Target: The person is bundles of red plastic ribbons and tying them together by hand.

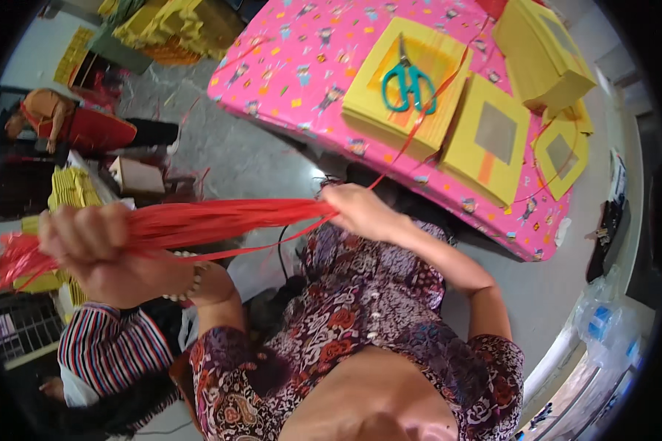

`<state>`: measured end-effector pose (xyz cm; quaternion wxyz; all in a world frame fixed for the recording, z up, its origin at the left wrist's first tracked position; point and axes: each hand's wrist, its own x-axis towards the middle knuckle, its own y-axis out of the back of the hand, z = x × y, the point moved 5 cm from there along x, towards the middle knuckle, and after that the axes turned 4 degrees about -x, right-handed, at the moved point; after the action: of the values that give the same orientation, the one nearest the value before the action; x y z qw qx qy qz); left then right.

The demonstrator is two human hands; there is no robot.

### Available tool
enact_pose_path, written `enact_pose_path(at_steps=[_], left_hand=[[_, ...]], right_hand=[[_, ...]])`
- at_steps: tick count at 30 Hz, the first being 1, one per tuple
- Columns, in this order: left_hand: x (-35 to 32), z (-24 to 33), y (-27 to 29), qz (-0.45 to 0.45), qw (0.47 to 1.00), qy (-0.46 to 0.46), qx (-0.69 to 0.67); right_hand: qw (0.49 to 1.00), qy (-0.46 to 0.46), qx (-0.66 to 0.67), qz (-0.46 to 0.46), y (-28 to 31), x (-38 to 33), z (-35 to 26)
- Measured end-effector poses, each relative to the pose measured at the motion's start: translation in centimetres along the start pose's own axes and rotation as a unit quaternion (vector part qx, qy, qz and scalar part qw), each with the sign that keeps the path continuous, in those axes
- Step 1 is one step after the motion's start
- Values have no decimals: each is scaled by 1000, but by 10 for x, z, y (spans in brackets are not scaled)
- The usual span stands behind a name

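Note:
A bundle of thin red plastic ribbon strands (224, 220) is stretched level in front of my body. My left hand (107, 250), with a beaded bracelet on its wrist, is closed around the bundle near its left end, and a shiny tuft sticks out past the fist. My right hand (364, 212) grips the other end with bent fingers. One loose strand sags below the rest. Teal-handled scissors (410, 90) lie on a stack of yellow paper pieces (360, 106) on the table, beyond my right hand.
The table's pink printed cover (287, 77) also bears a yellow piece with a grey window (493, 140) and more yellow stacks (541, 59). A person in a red apron (88, 121) is at the far left; a striped sleeve (118, 342) shows lower left. Plastic bottles (603, 323) stand at right.

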<state>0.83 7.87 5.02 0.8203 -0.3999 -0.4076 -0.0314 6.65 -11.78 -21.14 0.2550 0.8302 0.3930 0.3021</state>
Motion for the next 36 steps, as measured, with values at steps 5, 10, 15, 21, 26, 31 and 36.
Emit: enact_pose_path(at_steps=[5, 10, 15, 21, 26, 31, 36], left_hand=[[13, 88, 35, 13, 994, -52, 96], [10, 144, 152, 148, 946, -50, 285], [-56, 152, 291, 166, 534, 166, 812], [-91, -57, 188, -125, 519, 248, 809], [-137, -148, 98, -181, 665, 457, 562], [-150, -148, 97, -219, 629, 331, 668], [-124, -112, 109, -326, 562, 84, 756]], right_hand=[[998, -38, 47, -12, -23, -36, 67], [996, -91, 15, -6, -6, -52, 76], [988, -112, -77, -72, 17, -31, 46], [973, -106, -170, -112, 36, -6, 6], [976, -62, -196, -68, 29, 15, -15], [981, -49, -94, -163, 23, 16, -22], [982, -63, 33, -175, 44, 15, -22]])
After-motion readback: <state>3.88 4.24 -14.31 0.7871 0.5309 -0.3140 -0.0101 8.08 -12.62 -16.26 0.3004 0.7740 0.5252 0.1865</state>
